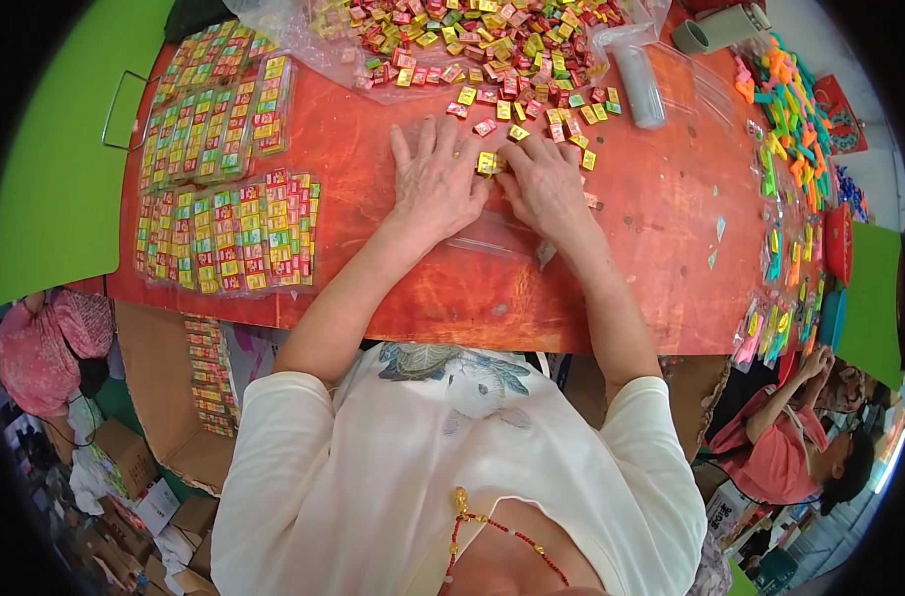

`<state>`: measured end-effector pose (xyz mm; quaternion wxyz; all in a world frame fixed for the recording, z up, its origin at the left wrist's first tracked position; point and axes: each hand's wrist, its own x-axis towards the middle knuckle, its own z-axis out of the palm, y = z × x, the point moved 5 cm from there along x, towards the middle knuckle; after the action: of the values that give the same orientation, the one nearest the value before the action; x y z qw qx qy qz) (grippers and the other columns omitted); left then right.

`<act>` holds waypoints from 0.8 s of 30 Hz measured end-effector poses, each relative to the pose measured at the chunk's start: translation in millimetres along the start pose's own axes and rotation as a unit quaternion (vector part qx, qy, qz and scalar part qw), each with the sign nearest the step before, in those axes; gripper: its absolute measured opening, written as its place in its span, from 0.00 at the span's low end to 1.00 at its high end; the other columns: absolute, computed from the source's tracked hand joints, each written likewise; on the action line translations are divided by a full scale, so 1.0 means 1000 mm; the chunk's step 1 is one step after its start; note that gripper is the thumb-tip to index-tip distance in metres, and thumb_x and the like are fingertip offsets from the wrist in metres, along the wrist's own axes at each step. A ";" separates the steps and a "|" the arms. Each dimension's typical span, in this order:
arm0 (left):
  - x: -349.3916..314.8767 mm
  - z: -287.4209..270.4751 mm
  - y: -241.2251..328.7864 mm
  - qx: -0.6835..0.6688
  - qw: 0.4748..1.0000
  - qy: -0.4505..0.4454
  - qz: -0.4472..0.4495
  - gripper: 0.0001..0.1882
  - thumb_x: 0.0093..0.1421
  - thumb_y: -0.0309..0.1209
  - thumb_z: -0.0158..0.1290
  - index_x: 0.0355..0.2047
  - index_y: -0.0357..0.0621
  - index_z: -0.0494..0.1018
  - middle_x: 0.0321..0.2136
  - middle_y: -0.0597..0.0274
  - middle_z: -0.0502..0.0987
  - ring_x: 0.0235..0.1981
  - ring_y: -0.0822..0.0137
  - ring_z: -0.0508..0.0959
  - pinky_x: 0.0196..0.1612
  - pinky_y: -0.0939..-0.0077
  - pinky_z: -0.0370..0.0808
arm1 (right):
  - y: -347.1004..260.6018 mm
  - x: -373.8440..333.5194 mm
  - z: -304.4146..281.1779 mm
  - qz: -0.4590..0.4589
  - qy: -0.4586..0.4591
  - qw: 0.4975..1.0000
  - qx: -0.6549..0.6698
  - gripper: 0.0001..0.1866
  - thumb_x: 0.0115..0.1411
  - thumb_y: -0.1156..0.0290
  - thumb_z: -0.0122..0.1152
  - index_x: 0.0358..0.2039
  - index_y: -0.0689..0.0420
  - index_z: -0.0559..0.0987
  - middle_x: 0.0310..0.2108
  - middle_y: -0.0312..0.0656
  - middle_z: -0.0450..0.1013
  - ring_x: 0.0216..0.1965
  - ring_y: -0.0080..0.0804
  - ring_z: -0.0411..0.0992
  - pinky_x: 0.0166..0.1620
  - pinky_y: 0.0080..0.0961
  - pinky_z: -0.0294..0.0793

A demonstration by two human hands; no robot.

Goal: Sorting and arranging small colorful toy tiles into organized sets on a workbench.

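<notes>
My left hand (437, 184) lies on the red tabletop with its fingers stretched out and apart. Beside its index finger is a small yellow box (487, 162), between my two hands. My right hand (547, 189) is close by on the right, its fingers bent down and drawn together; what they hold, if anything, is hidden under them. Several loose little boxes (561, 124) in red, yellow and green lie just beyond my fingertips. Below the hands a clear plastic tray (492, 236) rests on the table, hard to make out against the red.
A heap of little boxes (492, 40) spreads over plastic sheeting at the far side. Filled clear packs (229, 233) are stacked at left. A clear plastic roll (640, 87) and a grey-green cup (691, 38) stand far right, near bright plastic pieces (795, 109). Other people sit at both sides.
</notes>
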<state>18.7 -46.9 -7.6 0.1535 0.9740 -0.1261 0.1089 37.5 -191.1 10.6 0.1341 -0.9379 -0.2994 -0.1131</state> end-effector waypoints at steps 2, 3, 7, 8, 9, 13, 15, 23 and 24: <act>0.001 -0.003 0.005 -0.026 0.998 0.046 0.023 0.26 0.55 0.38 0.58 0.54 0.46 0.70 0.55 0.46 0.67 0.62 0.41 0.63 0.60 0.21 0.52 | -0.002 0.000 -0.005 0.010 -0.005 0.999 0.042 0.12 0.58 0.67 0.64 0.43 0.53 0.79 0.38 0.41 0.73 0.42 0.41 0.73 0.48 0.40 0.66; 0.001 -0.003 0.004 -0.026 0.998 0.047 0.022 0.26 0.55 0.38 0.58 0.54 0.46 0.70 0.55 0.46 0.67 0.62 0.41 0.63 0.60 0.21 0.52 | 0.000 0.003 -0.008 0.009 -0.005 0.999 0.042 0.12 0.58 0.67 0.64 0.43 0.53 0.79 0.38 0.41 0.73 0.42 0.41 0.73 0.48 0.40 0.66; 0.002 0.001 0.002 -0.025 0.998 0.047 0.015 0.24 0.55 0.37 0.58 0.52 0.46 0.72 0.54 0.47 0.67 0.61 0.42 0.64 0.60 0.21 0.52 | 0.014 0.014 -0.012 0.041 0.056 0.997 -0.024 0.10 0.57 0.65 0.64 0.38 0.54 0.79 0.33 0.41 0.73 0.40 0.39 0.73 0.44 0.40 0.65; 0.003 0.000 0.001 -0.025 0.998 0.055 0.016 0.23 0.55 0.37 0.58 0.51 0.45 0.72 0.53 0.47 0.68 0.61 0.42 0.64 0.60 0.21 0.52 | 0.018 0.017 -0.007 0.038 0.060 0.996 -0.062 0.09 0.57 0.65 0.63 0.37 0.54 0.78 0.33 0.41 0.73 0.39 0.39 0.73 0.43 0.39 0.65; 0.004 0.001 0.001 -0.025 0.998 0.055 0.017 0.23 0.55 0.37 0.58 0.51 0.45 0.72 0.53 0.47 0.68 0.61 0.42 0.64 0.60 0.21 0.52 | 0.020 0.017 -0.004 0.035 0.064 0.992 -0.100 0.09 0.57 0.65 0.63 0.35 0.55 0.78 0.32 0.41 0.73 0.38 0.38 0.73 0.42 0.39 0.64; 0.005 0.001 0.002 -0.008 0.998 0.051 0.019 0.21 0.56 0.38 0.58 0.49 0.45 0.73 0.52 0.48 0.69 0.59 0.42 0.66 0.60 0.21 0.53 | 0.012 0.008 -0.003 0.049 0.073 0.991 -0.105 0.10 0.56 0.63 0.63 0.33 0.55 0.77 0.31 0.40 0.72 0.37 0.38 0.72 0.42 0.39 0.64; 0.006 0.002 0.003 -0.009 0.998 0.055 0.021 0.21 0.56 0.38 0.58 0.49 0.45 0.74 0.51 0.48 0.69 0.59 0.42 0.66 0.59 0.21 0.53 | 0.009 0.003 -0.002 0.101 0.038 0.989 -0.102 0.08 0.58 0.63 0.63 0.33 0.53 0.77 0.31 0.39 0.72 0.36 0.37 0.73 0.43 0.39 0.64; 0.005 0.003 -0.002 0.018 1.000 0.005 0.000 0.27 0.59 0.41 0.56 0.59 0.51 0.69 0.56 0.52 0.69 0.62 0.47 0.64 0.61 0.25 0.52 | 0.001 -0.003 -0.001 0.096 0.045 0.993 -0.054 0.10 0.58 0.62 0.63 0.35 0.55 0.78 0.30 0.40 0.74 0.36 0.40 0.74 0.45 0.41 0.64; 0.004 0.000 -0.003 0.019 1.000 0.005 -0.001 0.27 0.59 0.41 0.56 0.59 0.51 0.69 0.56 0.52 0.69 0.62 0.47 0.64 0.61 0.25 0.52 | 0.001 -0.003 -0.001 0.094 0.049 0.994 -0.034 0.11 0.58 0.62 0.64 0.36 0.55 0.79 0.30 0.40 0.74 0.36 0.41 0.74 0.46 0.41 0.65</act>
<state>23.4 -45.1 -7.6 0.1361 0.9762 -0.1222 0.1162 35.3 -193.7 10.5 0.1265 -0.9593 -0.1987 -0.1558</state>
